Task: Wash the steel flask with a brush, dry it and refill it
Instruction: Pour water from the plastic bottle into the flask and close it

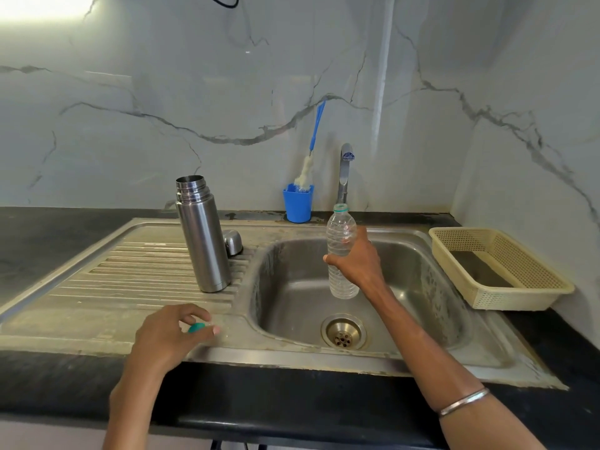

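Note:
The steel flask (203,235) stands upright and uncapped on the ribbed draining board (130,280), its steel cap (232,242) lying just behind it. My right hand (357,261) grips a clear plastic bottle (341,251), uncapped and upright, over the sink basin (406,287). My left hand (168,336) pinches the bottle's small teal cap (196,327) low over the front of the draining board. A bottle brush (310,157) with a blue handle stands in a blue cup (297,203) at the back wall.
The tap (344,172) rises behind the basin, right of the blue cup. A beige plastic basket (496,267) sits on the black counter at the right. The drain (344,331) lies at the basin's front. Marble wall closes the back and right.

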